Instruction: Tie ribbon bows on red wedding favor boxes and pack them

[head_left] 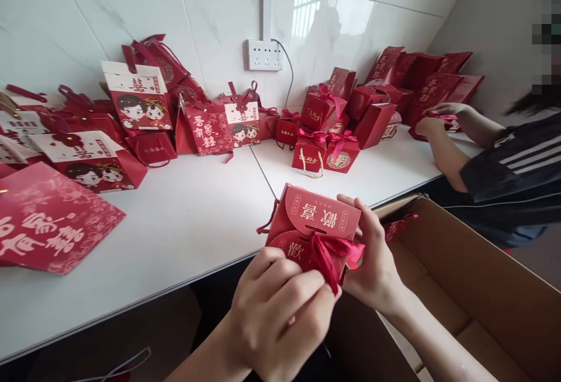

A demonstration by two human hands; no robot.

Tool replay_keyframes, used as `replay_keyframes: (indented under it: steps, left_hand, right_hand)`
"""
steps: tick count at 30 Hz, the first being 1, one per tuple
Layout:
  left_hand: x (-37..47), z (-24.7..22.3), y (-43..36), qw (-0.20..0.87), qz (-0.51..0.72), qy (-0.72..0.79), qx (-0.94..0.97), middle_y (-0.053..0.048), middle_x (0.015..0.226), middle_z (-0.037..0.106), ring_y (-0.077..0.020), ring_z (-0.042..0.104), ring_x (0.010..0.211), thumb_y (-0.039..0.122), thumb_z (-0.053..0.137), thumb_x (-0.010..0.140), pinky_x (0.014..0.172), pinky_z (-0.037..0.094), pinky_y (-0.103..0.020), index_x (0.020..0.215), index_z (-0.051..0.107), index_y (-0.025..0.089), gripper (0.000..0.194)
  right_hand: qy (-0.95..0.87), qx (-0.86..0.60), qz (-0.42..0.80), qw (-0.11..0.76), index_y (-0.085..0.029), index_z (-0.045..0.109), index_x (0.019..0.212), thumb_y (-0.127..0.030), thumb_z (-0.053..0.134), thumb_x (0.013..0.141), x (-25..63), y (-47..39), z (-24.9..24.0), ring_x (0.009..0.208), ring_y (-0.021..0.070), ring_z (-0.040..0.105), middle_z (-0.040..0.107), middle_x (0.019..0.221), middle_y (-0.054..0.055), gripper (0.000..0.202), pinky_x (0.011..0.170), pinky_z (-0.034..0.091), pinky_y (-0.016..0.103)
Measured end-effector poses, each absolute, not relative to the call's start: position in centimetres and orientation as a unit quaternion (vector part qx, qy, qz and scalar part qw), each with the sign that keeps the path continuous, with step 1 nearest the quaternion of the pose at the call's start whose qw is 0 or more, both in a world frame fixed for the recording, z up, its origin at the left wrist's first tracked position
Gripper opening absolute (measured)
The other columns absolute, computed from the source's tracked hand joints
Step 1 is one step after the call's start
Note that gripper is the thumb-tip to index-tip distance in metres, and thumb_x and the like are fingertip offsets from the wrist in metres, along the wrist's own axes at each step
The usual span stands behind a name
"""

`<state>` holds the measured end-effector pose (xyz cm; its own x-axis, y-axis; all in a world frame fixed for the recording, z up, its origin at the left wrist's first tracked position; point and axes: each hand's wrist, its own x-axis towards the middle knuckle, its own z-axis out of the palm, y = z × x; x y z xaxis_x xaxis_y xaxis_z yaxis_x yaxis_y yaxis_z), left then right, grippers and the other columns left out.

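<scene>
Red box (313,219) between two hands, ribbon (326,254) toward five o'clock

With the box as clock centre and twelve toward the wall (219,37), the left hand (280,307) is at seven o'clock, pinching the ribbon's near end. The right hand (377,259) grips the box's side at four. So the left is nearer the ribbon's tail, the right nearer the box's body. The hands hide the near end, leaving the long axis unclear. A cord handle (265,227) sticks out at nine.

The table's (193,212) near edge runs from eight to two, with open room at nine. An open carton (495,262) spreads at four. Farther off, stacked boxes (326,151) crowd twelve; another person's hand (453,111) is at two.
</scene>
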<state>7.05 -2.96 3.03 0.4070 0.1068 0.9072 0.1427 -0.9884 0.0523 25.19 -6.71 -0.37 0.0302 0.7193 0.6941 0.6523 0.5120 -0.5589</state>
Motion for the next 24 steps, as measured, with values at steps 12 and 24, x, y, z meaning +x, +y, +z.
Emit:
replay_keyframes:
  steps: [12, 24]
  left_hand:
    - [9.8, 3.2, -4.4, -0.023, -0.547, -0.052, -0.835, -0.003, 0.072, 0.070, -0.0124, 0.061, 0.062, 0.007, 0.065, 0.077, 0.058, 0.051, -0.032, 0.079, 0.061, 0.011, 0.007]
    - [14.0, 0.3, 0.7, -0.088, -0.554, -0.218, -0.799, 0.002, 0.063, 0.058, -0.0126, 0.056, 0.060, 0.011, 0.058, 0.081, 0.060, 0.046, -0.026, 0.072, 0.051, 0.019, 0.014]
  right_hand:
    - [-0.642, -0.547, 0.003, 0.538, -0.033, 0.017, 0.146, -0.018, 0.080, 0.060, 28.5, -10.7, -0.8, 0.127, 0.0331, 0.044, 0.035, 0.145, 0.009, 0.107, 0.095, 0.050, 0.050]
    - [-0.373, -0.581, 0.206, 0.693, -0.030, 0.046, 0.131, -0.036, 0.081, 0.059, 31.7, -14.0, -1.7, 0.116, 0.0303, 0.055, 0.057, 0.125, 0.008, 0.080, 0.090, 0.053, 0.046]
